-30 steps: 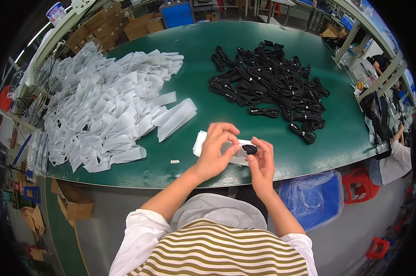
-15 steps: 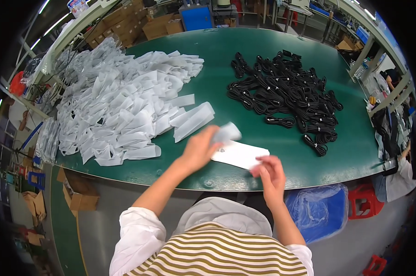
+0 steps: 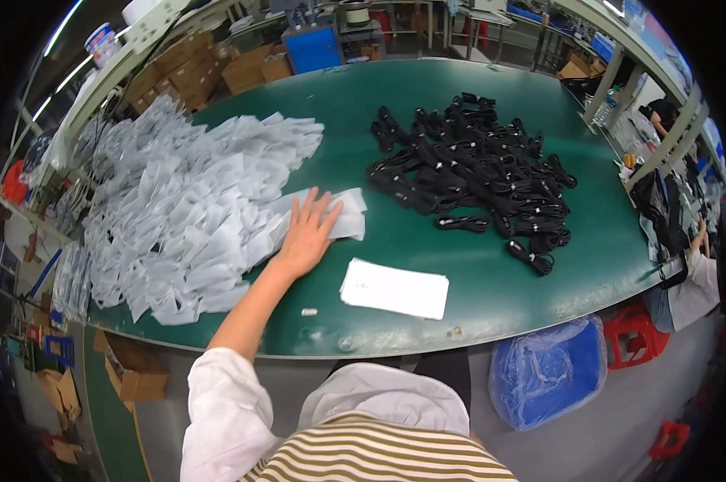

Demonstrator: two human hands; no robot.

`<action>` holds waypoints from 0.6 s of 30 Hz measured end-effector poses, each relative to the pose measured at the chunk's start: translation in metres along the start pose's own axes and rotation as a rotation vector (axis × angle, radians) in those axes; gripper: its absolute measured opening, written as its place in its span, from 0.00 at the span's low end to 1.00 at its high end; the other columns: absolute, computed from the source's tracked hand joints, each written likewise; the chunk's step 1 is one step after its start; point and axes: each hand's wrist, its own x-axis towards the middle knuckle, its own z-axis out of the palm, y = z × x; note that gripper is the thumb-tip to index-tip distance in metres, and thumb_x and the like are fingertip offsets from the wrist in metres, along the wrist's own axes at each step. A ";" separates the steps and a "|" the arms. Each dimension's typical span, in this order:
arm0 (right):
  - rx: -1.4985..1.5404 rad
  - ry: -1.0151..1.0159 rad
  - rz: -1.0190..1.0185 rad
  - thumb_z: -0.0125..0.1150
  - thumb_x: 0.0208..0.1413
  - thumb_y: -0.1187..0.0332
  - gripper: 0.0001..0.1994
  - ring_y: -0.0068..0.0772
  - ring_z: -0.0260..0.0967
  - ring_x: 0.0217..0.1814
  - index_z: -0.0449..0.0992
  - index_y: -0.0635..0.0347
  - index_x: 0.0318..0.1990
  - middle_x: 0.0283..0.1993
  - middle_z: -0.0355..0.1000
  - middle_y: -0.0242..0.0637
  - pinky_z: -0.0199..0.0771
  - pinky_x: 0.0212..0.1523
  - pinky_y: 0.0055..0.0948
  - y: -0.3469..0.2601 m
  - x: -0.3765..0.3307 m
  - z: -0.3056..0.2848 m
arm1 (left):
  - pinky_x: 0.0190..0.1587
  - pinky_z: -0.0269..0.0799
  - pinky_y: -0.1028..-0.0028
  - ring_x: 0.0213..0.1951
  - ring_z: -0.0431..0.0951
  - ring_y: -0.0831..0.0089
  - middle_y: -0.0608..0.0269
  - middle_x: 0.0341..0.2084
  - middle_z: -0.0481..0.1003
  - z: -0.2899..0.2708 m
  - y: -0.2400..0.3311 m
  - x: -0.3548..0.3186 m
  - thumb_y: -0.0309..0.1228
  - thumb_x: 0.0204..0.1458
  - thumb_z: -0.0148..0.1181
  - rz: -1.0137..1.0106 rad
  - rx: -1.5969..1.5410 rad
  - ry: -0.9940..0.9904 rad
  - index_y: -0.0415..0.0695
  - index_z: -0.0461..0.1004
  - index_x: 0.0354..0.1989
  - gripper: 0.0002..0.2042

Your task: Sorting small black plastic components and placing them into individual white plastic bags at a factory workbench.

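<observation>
My left hand (image 3: 303,237) lies flat with its fingers spread, palm down on the right edge of a big heap of translucent whitish plastic sleeves (image 3: 210,193). A few sleeves (image 3: 348,215) stick out from under its fingertips. To the right of that hand, nearer the table's front edge, rests a small stack of white rectangular cards (image 3: 397,291) with a small dark mark on the top one. My right hand is out of the picture.
Black cables (image 3: 475,161), coiled and tied in bundles, form a pile on the right of the green table (image 3: 339,96). A tiny pale piece (image 3: 309,312) lies left of the cards. Below the front edge stand a blue bin with a plastic liner (image 3: 548,373), a red stool (image 3: 634,337) and a cardboard box (image 3: 138,373).
My left hand has moved left, off the cards and onto the sleeves. My right hand has let go of the cards and left the view. The cards now lie flat on the table.
</observation>
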 end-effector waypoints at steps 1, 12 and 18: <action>0.059 -0.028 0.015 0.56 0.57 0.58 0.17 0.52 0.77 0.32 0.81 0.64 0.35 0.33 0.79 0.50 0.75 0.34 0.44 -0.070 -0.022 0.032 | 0.68 0.49 0.49 0.65 0.58 0.43 0.46 0.61 0.62 -0.009 0.014 0.008 0.28 0.47 0.64 0.049 -0.032 0.002 0.45 0.60 0.66 0.34; -0.159 -0.024 -0.151 0.56 0.57 0.59 0.15 0.49 0.77 0.35 0.81 0.64 0.37 0.35 0.79 0.50 0.76 0.37 0.43 -0.288 0.140 0.061 | 0.67 0.54 0.50 0.66 0.57 0.40 0.43 0.65 0.58 -0.028 0.039 -0.040 0.42 0.51 0.60 0.085 -0.710 -0.397 0.35 0.54 0.67 0.38; -0.330 -0.151 -0.202 0.56 0.57 0.60 0.15 0.47 0.77 0.36 0.81 0.64 0.37 0.36 0.79 0.50 0.77 0.38 0.42 -0.329 0.162 0.064 | 0.67 0.52 0.50 0.66 0.56 0.41 0.43 0.66 0.57 -0.030 0.040 -0.042 0.52 0.46 0.65 0.083 -0.687 -0.466 0.35 0.52 0.68 0.47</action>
